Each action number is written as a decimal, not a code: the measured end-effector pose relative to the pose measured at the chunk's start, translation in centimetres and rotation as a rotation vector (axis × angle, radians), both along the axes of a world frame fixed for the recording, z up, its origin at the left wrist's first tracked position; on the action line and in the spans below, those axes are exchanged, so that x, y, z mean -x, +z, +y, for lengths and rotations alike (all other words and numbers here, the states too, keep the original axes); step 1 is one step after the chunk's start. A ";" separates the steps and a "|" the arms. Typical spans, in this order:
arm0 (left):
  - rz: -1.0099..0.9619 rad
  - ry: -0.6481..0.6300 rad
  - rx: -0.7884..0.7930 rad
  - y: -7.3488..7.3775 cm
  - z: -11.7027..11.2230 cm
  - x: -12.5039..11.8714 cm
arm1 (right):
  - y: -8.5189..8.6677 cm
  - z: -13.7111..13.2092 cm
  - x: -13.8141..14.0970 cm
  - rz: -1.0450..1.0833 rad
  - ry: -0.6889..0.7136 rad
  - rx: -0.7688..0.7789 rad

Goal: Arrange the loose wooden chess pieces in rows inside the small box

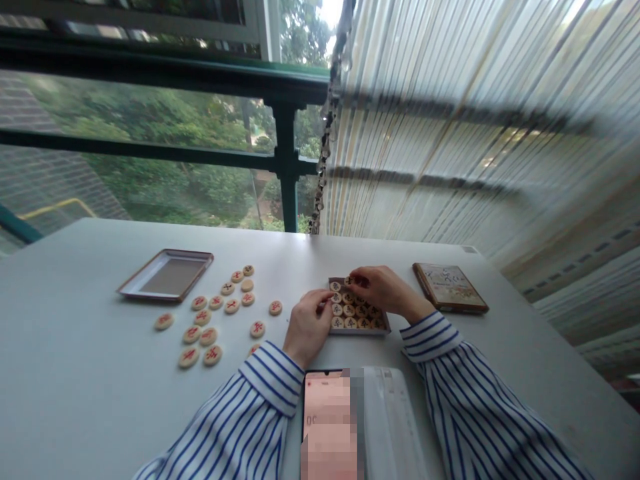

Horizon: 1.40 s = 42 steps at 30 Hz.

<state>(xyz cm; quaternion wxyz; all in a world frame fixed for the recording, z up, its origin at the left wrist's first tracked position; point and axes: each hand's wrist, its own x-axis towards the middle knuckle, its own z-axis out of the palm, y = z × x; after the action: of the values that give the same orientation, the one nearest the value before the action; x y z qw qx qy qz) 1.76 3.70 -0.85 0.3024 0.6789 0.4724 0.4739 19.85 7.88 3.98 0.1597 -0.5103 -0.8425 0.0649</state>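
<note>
Two hands work at a small box (358,331) of round discs, mid-table. The left hand (307,327) is curled at its left edge, hold unclear. The right hand (383,290) has fingertips pinched on one disc (349,281) at the far row. Step judged: seating discs. The next disc calls for a reach left to the loose red-marked discs (215,313).

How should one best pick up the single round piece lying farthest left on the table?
Pinch the round piece by its rim, at two opposite edges, coming from above. It is a low disc lying flat on the table, apart from its neighbours.
</note>
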 end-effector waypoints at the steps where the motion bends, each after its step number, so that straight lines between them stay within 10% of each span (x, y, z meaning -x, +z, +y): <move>1: 0.008 0.003 -0.004 0.0 0.0 0.0 | 0.0 0.0 -0.1 -0.006 -0.001 0.008; 42: 0.068 0.009 -0.017 -0.3 0.2 0.0 | 0.3 -0.5 0.1 -0.330 -0.041 0.005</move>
<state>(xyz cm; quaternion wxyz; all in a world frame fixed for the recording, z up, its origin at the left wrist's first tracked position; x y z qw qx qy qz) 1.77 3.92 -1.11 0.2782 0.6951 0.4815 0.4556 19.71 7.34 4.25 0.0193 -0.5317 -0.8464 -0.0208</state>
